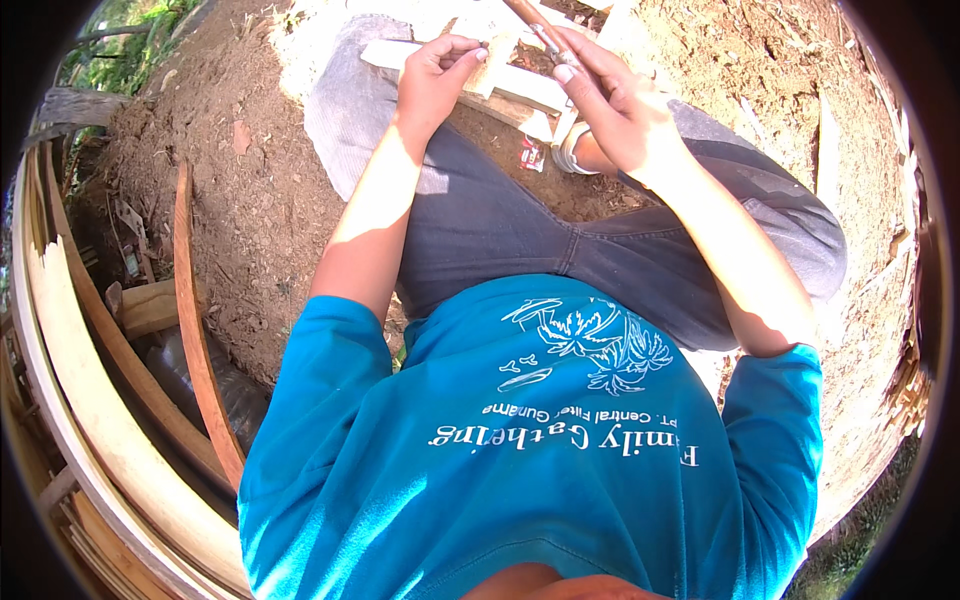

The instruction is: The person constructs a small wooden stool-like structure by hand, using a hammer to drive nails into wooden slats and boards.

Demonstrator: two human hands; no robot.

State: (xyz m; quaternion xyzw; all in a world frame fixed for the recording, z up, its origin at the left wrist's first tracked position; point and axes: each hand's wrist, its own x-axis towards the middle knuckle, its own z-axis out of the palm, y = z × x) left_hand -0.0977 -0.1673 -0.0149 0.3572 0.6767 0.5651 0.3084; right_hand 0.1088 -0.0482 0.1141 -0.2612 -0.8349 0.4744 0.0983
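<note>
Right hand point(625, 112) grips brown handle point(533, 20); left hand point(428, 88) over pale board point(388, 53), pinch unclear.

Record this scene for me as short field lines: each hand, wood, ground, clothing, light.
Left hand: thumb and finger brought together by a pale board; anything pinched there is too small to tell
Right hand: closed around a brown stick that runs out of the top edge
Wood at left: long pale planks and a thin brown strip
Ground: brown soil, a red packet between the legs
Clothing: blue shirt, dark trousers
Light: strong sun at the top, shade across the lap
</note>
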